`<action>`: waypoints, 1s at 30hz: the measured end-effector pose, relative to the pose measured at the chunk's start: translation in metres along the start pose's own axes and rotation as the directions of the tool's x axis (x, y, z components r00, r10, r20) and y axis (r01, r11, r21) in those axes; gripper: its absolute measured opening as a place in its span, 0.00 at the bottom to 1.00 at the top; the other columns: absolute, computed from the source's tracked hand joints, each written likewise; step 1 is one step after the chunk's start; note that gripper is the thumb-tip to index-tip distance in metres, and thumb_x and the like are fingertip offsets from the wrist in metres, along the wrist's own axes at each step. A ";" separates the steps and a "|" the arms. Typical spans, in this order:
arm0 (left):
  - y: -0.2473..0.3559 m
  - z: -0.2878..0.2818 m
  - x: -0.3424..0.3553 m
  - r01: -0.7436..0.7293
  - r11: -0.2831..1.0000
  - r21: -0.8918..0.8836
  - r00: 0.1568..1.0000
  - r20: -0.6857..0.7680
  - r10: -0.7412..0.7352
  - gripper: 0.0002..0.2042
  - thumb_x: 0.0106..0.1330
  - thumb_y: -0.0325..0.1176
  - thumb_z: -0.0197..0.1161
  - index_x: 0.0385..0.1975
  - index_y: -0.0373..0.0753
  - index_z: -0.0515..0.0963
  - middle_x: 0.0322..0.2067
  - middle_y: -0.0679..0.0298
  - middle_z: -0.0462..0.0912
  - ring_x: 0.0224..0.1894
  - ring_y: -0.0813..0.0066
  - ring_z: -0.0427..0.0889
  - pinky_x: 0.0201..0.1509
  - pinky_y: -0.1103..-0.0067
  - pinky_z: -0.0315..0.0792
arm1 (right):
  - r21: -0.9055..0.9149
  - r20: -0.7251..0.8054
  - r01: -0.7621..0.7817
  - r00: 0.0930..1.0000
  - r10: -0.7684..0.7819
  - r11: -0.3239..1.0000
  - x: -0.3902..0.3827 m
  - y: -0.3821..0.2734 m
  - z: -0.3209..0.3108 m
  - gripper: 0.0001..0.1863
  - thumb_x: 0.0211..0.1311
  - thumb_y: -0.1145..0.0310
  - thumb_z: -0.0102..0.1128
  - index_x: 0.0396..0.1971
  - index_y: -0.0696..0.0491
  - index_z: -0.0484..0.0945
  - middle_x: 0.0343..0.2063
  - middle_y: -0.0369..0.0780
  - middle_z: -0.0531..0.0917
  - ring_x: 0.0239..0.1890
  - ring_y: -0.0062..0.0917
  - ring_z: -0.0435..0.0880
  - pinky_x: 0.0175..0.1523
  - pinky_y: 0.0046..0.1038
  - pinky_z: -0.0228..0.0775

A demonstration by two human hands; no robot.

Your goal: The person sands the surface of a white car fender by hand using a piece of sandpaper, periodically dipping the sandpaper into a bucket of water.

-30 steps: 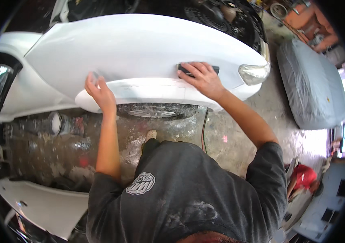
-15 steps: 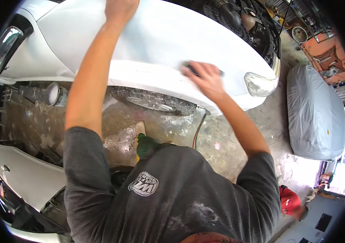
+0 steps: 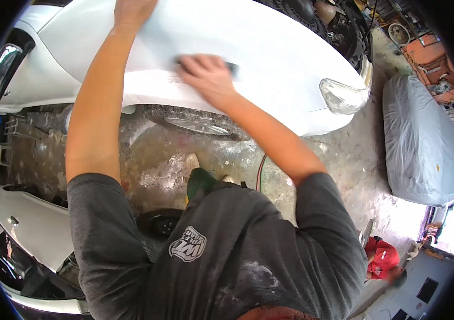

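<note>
A white car's front fender stretches across the upper part of the view. My right hand is closed over a dark sanding block, pressed to the fender above the wheel arch. Both are smeared by motion, and only the block's ends show beside my fingers. Farther up and to the left, my left hand is at the fender's upper surface. Its fingers are cut off by the top edge. A greyish, patchy area marks the paint between my hands.
Below the fender is the front wheel; at right is the headlight. A hose runs along the floor. A grey covered car stands at right, a second car at lower left. A person in red is at lower right.
My right hand has swept left along the fender with the sanding block, toward my left arm. My left hand has shifted a little left, and the whole view has moved slightly.
</note>
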State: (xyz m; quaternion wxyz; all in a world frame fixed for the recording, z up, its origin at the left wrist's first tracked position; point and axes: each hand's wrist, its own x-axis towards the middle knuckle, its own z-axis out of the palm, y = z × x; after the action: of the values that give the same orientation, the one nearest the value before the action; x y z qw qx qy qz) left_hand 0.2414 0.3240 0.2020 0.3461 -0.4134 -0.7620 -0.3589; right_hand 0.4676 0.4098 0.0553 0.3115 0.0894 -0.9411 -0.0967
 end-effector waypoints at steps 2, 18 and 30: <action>0.000 0.001 0.004 -0.022 1.000 -0.020 1.000 -0.006 0.022 0.17 0.75 0.41 0.52 0.52 0.36 0.77 0.45 0.45 0.84 0.50 0.43 0.81 0.55 0.58 0.73 | -0.036 -0.056 -0.050 0.997 0.048 0.998 -0.081 0.048 -0.017 0.31 0.59 0.67 0.64 0.65 0.34 0.74 0.63 0.32 0.75 0.58 0.29 0.75 0.60 0.39 0.65; 0.000 0.009 0.003 -0.077 0.996 0.038 0.994 -0.076 0.080 0.16 0.76 0.38 0.52 0.56 0.38 0.76 0.48 0.47 0.83 0.53 0.45 0.80 0.59 0.60 0.72 | 0.094 -0.014 0.007 1.000 -0.006 0.996 0.049 -0.027 0.015 0.20 0.59 0.69 0.62 0.53 0.41 0.78 0.59 0.34 0.74 0.62 0.29 0.71 0.61 0.40 0.68; 0.016 0.002 0.002 -0.084 0.996 -0.030 0.993 -0.087 0.082 0.17 0.75 0.37 0.52 0.58 0.36 0.74 0.45 0.45 0.82 0.50 0.45 0.79 0.57 0.60 0.72 | -0.076 -0.074 0.012 0.997 -0.018 0.997 -0.088 0.064 -0.039 0.25 0.53 0.69 0.64 0.55 0.40 0.80 0.60 0.33 0.77 0.55 0.28 0.75 0.58 0.36 0.67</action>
State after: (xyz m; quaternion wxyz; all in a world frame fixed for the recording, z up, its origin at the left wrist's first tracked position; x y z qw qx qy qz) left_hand 0.2539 0.3325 0.2065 0.3859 -0.4348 -0.7224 -0.3744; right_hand 0.5539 0.4866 0.0508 0.3490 0.0880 -0.9237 -0.1311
